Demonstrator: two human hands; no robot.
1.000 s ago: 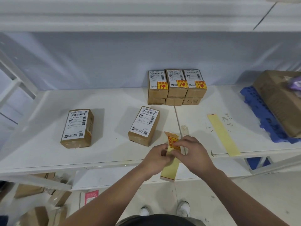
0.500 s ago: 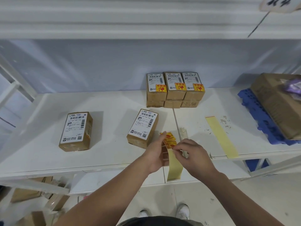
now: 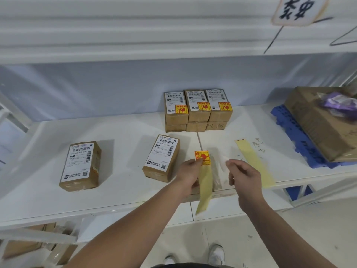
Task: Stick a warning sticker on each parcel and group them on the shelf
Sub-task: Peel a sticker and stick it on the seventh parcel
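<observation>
Hands just parted right of the parcel (image 3: 161, 157): my left hand (image 3: 188, 175) pinches the strip (image 3: 204, 182), my right hand (image 3: 243, 175) pinches a blurred, seemingly peeled sticker (image 3: 222, 161); parcel gets it next.

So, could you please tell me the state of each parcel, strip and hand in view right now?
Back parcels: stacked in two rows, top three stickered.
Middle parcel: flat, no warning sticker.
Left parcel: flat, no warning sticker.
Held strip: hanging, one sticker at its top.
Spare strip: lying flat, bare.
Left hand: pinching the held strip.
Right hand: apparently pinching a pale piece, blurred.
</observation>
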